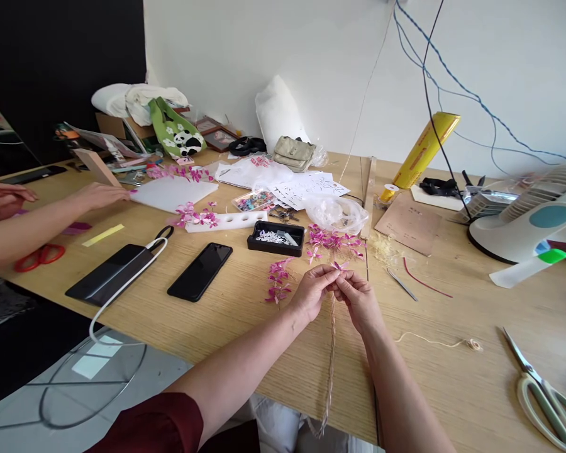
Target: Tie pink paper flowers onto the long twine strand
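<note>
My left hand and my right hand meet at their fingertips, closed around a small pink-purple flower. From beneath the fingers a braided cord hangs down over the table's front edge. How the flower and the cord join is hidden by my fingers. Just beyond my hands lies a pile of pink flowers with thin stems. A second cluster of flowers rests to the left of my left hand. Beside the pile stands a black tray holding small white pieces.
At the left, a co-worker's hands rest near a white foam board. A black phone and a power bank with a white cable lie left. Large scissors, a small blade and a fan are at the right.
</note>
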Demonstrator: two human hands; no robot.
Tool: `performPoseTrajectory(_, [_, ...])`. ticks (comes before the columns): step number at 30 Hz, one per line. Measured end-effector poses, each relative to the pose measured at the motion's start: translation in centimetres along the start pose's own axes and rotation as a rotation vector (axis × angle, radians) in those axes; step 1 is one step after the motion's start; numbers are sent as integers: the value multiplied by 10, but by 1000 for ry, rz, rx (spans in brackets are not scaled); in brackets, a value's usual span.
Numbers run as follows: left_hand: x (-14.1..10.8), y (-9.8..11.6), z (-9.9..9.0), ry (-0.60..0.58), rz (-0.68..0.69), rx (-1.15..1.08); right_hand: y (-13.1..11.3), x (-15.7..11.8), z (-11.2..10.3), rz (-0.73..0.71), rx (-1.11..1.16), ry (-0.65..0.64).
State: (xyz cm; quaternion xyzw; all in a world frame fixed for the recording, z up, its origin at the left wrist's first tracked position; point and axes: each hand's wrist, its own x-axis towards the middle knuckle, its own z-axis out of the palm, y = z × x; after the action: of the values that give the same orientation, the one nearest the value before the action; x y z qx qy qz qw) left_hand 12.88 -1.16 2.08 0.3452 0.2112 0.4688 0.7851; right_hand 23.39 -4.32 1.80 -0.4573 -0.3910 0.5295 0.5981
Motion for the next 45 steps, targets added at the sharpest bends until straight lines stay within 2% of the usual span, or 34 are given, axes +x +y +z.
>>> performPoseTrajectory(15, [-3,1,3,-61,-22,30,4,2,-6,11,38,-20])
performPoseTrajectory(23, [0,-1,-1,-14,35,58,2,0,-4,32,8,-62])
performPoseTrajectory(25, [1,0,-2,16,55,86,2,1,-4,-33,-73,-25])
performPoseTrajectory(28, [1,2,-2,64,85,159,1,2,-6,-175,-180,134])
performPoseTrajectory(30, [1,1,-2,56,69,185,0,4,-8,-243,-228,196])
performPoseTrajectory(36, [0,-2,0,71,70,183,5,7,-11,-326,-405,241])
performPoseTrajectory(41, [-1,-2,0,44,117,217,6,8,-14,-308,-489,214])
performPoseTrajectory(45, [1,-3,-4,71,190,318,1,3,-14,-437,-637,368])
